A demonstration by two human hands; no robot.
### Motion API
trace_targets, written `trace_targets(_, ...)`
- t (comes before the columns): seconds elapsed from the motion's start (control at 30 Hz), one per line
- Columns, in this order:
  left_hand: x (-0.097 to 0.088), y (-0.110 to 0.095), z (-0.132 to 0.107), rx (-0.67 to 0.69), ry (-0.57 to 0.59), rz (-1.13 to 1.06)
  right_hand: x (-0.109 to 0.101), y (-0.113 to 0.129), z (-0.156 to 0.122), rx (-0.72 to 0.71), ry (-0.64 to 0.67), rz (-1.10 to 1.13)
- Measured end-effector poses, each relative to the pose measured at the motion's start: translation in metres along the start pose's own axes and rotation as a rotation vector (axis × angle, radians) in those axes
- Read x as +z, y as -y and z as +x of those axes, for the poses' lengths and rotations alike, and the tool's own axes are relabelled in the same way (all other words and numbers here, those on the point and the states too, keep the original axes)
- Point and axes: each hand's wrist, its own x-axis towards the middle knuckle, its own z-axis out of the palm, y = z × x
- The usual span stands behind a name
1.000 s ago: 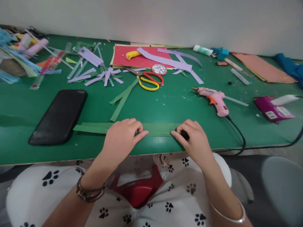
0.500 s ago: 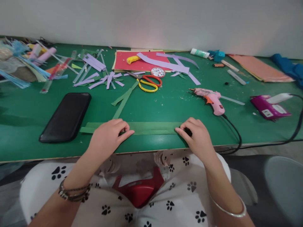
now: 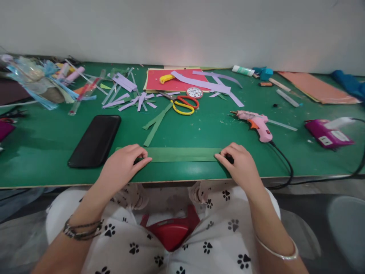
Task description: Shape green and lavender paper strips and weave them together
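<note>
A long green paper strip lies flat near the front edge of the table, running left to right between my hands. My left hand pinches its left part, thumb and fingers together. At the other end my right hand has thumb and fingertips closed on the strip. Beyond it lies a narrower forked green strip, whose tip meets the scissors with red and yellow handles. A black phone rests just left of my left hand.
A pink glue gun with a cord lies right of centre, near a purple power socket block. Purple paper strips lie over red sheets at the back. Ribbons and scraps crowd the left. A round pin case touches the scissors.
My left hand has slid left along the green strip. The loose strip end that showed left of that hand is no longer visible there. My view has turned slightly left.
</note>
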Motion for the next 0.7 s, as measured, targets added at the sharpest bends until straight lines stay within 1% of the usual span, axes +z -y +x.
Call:
trace_targets(0.1,0.002,-0.004,0.0,-0.006,-0.009,0.018,-0.004,-0.011,0.004,0.015,-0.055,-0.079)
trace_targets(0.17,0.004,-0.009,0.002,-0.015,-0.005,0.014,-0.009,-0.01,0.004,0.012,-0.134,-0.151)
trace_targets(0.2,0.005,-0.012,0.003,-0.019,0.001,0.008,-0.011,-0.005,0.003,0.0,-0.187,-0.177)
trace_targets(0.27,0.006,-0.02,0.005,-0.035,0.012,0.004,-0.011,0.017,-0.002,-0.056,-0.303,-0.196)
trace_targets(0.33,0.008,-0.029,0.008,-0.064,0.017,0.017,-0.005,0.047,-0.009,-0.2,-0.304,-0.24)
trace_targets(0.37,0.008,-0.033,0.009,-0.073,0.021,0.026,0.0,0.063,-0.013,-0.29,-0.221,-0.255)
trace_targets(0.43,0.01,-0.039,0.01,-0.083,0.031,0.036,0.014,0.088,-0.018,-0.455,0.007,-0.237)
trace_targets(0.47,0.01,-0.041,0.01,-0.084,0.039,0.039,0.021,0.096,-0.02,-0.479,0.086,-0.222)
trace_targets(0.5,0.01,-0.041,0.009,-0.087,0.04,0.043,0.026,0.1,-0.021,-0.463,0.145,-0.213)
trace_targets(0.57,0.009,-0.038,0.007,-0.094,0.022,0.057,0.032,0.1,-0.022,-0.42,0.222,-0.198)
trace_targets(0.63,0.008,-0.032,0.003,-0.094,-0.009,0.073,0.031,0.092,-0.023,-0.365,0.242,-0.196)
trace_targets(0.7,0.006,-0.024,-0.002,-0.093,-0.03,0.08,0.026,0.081,-0.024,-0.307,0.217,-0.211)
